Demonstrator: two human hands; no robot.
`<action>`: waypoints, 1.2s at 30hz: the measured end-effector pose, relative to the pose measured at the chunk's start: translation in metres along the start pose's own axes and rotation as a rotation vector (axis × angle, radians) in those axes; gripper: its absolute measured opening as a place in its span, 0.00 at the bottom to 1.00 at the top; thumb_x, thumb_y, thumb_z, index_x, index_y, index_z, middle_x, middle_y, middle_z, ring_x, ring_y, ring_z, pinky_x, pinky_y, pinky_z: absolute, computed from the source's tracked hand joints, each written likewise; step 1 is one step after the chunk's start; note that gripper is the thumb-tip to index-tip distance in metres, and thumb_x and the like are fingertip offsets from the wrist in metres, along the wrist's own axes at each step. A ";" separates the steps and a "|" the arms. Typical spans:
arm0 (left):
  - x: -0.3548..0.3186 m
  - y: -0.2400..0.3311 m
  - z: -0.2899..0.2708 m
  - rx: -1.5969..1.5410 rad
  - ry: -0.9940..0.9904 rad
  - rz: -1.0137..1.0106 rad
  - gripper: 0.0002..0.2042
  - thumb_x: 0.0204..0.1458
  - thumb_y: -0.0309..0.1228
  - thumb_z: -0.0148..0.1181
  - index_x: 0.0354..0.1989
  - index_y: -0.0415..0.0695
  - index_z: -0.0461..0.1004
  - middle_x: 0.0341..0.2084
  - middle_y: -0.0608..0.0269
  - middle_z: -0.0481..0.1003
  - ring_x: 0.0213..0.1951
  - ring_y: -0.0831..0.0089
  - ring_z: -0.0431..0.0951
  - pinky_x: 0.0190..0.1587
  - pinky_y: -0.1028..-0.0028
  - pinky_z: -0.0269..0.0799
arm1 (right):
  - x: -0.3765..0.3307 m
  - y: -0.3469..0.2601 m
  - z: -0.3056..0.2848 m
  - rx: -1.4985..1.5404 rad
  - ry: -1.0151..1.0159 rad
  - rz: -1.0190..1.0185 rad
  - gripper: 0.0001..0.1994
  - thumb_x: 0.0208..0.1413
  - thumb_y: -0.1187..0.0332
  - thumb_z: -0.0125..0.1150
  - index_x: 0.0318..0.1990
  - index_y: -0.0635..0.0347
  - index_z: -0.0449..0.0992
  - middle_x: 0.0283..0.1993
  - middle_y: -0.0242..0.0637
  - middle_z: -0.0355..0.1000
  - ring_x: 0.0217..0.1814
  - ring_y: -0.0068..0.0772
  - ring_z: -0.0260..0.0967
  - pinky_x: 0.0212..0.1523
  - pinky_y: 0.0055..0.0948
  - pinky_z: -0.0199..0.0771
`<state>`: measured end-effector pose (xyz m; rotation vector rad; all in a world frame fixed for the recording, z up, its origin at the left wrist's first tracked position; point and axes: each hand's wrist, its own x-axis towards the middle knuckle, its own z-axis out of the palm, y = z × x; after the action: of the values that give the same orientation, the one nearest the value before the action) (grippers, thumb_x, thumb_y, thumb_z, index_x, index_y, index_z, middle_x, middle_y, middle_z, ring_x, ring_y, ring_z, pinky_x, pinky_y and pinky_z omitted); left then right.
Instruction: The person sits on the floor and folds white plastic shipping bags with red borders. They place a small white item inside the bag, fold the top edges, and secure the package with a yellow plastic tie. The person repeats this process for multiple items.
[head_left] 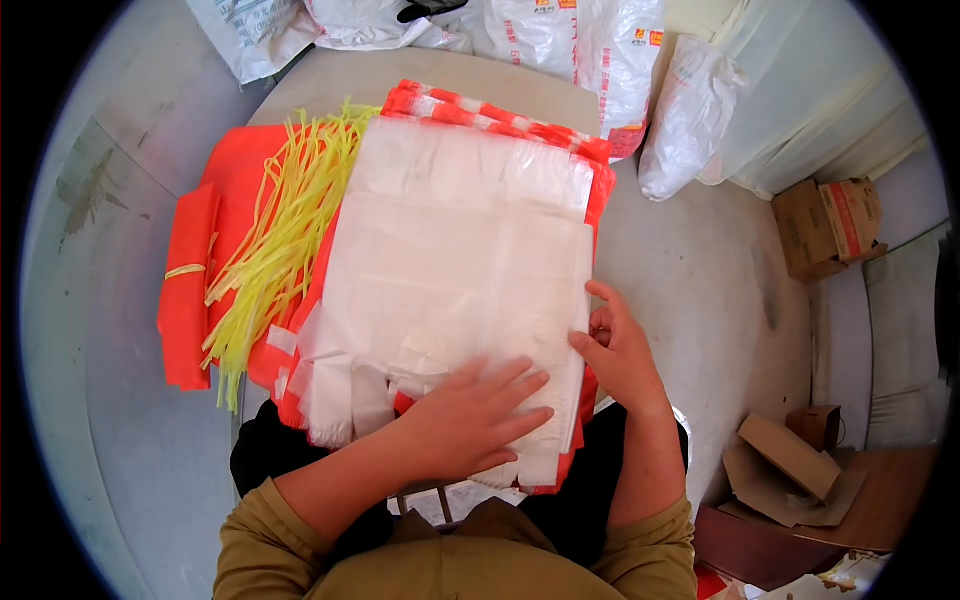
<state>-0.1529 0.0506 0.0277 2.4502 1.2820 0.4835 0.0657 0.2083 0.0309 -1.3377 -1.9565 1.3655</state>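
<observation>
The stack of white plastic bags (455, 240) is laid out over the middle of the tabletop (330, 85), on top of red-and-white bags (500, 124) that show along its far and right sides; its near end reaches the person's lap, so the near edge of the tabletop is hidden. The left hand (485, 415) is spread flat over the near part of the stack, while the right hand (615, 345) is curled at its right edge, thumb and forefinger apart; whether a layer is pinched cannot be told. Toward the left edge, a rolled red bundle (185, 335) has been bound with a yellow tie, so one bundle can be judged finished. Beside it, a heap of yellow strips (290, 220) is left loose. The white stack appears only partly squared: its near corners are uneven and crumpled, no tie is seen around it, and evening and binding seem left to be done.
</observation>
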 end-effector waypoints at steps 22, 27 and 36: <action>-0.035 -0.026 -0.038 0.076 0.455 0.049 0.29 0.62 0.53 0.56 0.65 0.46 0.71 0.68 0.48 0.68 0.69 0.48 0.68 0.67 0.43 0.60 | 0.010 0.014 -0.002 0.280 0.019 0.163 0.25 0.53 0.73 0.68 0.60 0.70 0.73 0.52 0.42 0.79 0.52 0.33 0.77 0.55 0.33 0.77; -0.073 -0.064 -0.065 0.013 0.878 -0.359 0.21 0.62 0.40 0.60 0.60 0.43 0.73 0.60 0.50 0.74 0.63 0.52 0.73 0.64 0.56 0.66 | 0.010 0.015 0.002 0.335 0.016 0.094 0.24 0.54 0.74 0.67 0.59 0.70 0.73 0.54 0.41 0.79 0.52 0.32 0.76 0.57 0.32 0.75; -0.153 -0.147 -0.097 -0.604 1.371 -0.945 0.10 0.68 0.26 0.54 0.55 0.40 0.73 0.47 0.65 0.77 0.50 0.76 0.76 0.54 0.73 0.71 | 0.011 0.015 -0.007 0.386 0.006 0.112 0.26 0.55 0.77 0.63 0.63 0.71 0.69 0.58 0.44 0.77 0.56 0.36 0.77 0.62 0.37 0.75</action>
<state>-0.3831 0.0157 0.0273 0.6170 2.0170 1.9539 0.0733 0.2224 0.0185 -1.2733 -1.5279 1.6845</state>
